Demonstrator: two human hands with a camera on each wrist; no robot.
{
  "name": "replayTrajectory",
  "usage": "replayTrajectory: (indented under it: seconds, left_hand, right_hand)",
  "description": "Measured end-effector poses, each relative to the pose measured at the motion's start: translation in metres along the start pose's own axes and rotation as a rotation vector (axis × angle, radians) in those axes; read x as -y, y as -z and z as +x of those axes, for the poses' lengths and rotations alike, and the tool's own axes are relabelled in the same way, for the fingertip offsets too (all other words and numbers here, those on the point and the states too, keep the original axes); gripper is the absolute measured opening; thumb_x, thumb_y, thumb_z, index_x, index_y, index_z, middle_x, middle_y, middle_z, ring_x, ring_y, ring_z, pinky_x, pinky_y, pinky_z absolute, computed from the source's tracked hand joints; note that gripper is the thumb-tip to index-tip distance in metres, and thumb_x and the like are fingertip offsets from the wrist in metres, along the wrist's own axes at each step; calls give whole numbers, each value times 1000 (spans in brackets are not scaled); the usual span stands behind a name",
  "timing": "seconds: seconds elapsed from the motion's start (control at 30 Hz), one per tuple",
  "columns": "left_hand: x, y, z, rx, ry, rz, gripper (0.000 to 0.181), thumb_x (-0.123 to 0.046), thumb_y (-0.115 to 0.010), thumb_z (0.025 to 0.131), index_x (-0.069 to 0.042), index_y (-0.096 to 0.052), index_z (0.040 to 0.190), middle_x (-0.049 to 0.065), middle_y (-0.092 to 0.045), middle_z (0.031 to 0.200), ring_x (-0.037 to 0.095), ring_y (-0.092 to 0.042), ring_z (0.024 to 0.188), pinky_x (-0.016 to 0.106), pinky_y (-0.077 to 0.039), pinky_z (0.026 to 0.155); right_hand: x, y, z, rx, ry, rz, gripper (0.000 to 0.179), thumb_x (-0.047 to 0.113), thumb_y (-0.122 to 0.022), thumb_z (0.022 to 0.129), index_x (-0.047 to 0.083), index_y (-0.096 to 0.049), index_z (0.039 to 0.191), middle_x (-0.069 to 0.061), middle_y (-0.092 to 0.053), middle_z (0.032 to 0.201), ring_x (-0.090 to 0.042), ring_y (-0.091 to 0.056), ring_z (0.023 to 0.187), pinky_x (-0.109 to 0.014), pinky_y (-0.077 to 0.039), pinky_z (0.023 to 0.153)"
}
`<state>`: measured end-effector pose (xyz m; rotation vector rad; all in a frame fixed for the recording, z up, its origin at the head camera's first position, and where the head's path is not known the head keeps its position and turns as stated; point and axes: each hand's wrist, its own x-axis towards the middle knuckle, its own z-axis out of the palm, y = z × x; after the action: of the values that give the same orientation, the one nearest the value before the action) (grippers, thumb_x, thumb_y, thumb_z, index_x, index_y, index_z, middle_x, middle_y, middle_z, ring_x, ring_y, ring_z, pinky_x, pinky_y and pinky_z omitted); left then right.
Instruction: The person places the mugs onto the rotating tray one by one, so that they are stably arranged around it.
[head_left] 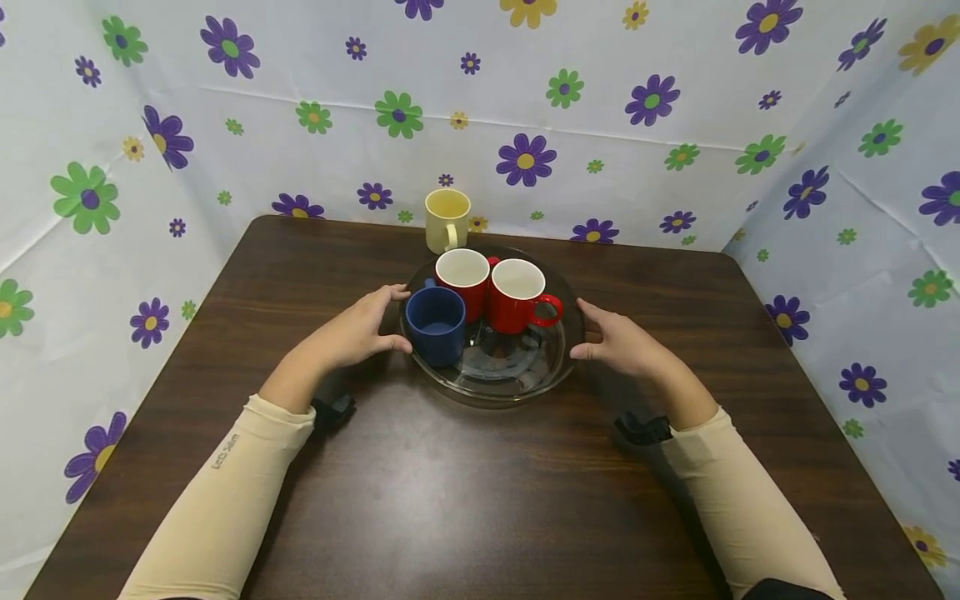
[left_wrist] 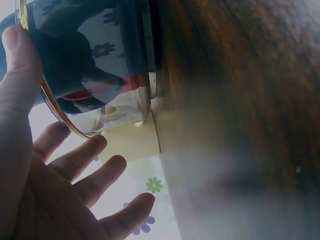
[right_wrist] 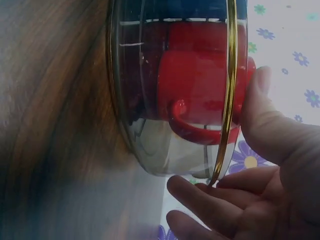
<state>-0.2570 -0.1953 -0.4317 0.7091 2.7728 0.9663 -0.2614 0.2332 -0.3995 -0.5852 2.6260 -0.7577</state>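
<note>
A round clear glass bowl (head_left: 517, 385) stands on the table, with three mugs in its left and rear part. The blue mug (head_left: 437, 337) is at the left. A red mug with white inside (head_left: 472, 293) stands behind it, and another red mug (head_left: 510, 315) has its handle turned right. My left hand (head_left: 360, 329) is at the bowl's left side, thumb by the rim and fingers spread loosely in the left wrist view. Opposite it, my right hand (head_left: 622, 340) has its thumb and fingertips right at the rim, fingers relaxed.
A yellow mug (head_left: 444, 225) stands just behind the bowl near the table's back edge. The dark wooden table (head_left: 450, 500) meets a flower-patterned curtain (head_left: 585, 183) at the back and sides.
</note>
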Motion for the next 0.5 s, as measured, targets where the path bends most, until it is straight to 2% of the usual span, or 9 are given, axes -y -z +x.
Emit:
replayTrajectory:
  seconds: [0.23, 0.5]
  left_hand:
    - [0, 0, -1, -1, 4, -2, 86, -33, -83, 84, 2, -36, 147, 20, -41, 157, 41, -31, 147, 58, -23, 119]
    - [-1, 2, -2, 2, 9, -2, 85, -33, -85, 83, 3, -38, 145, 21, -41, 156, 41, -33, 146, 58, -24, 119]
  right_hand:
    - [2, -2, -1, 26, -20, -22, 101, 29, -76, 91, -6, -10, 159, -27, -15, 165, -45, -26, 148, -60, -25, 117]
    - [4, -2, 2, 50, -43, -27, 100, 29, -74, 93, -2, -7, 161, -28, -21, 162, -46, -30, 146, -61, -27, 116]
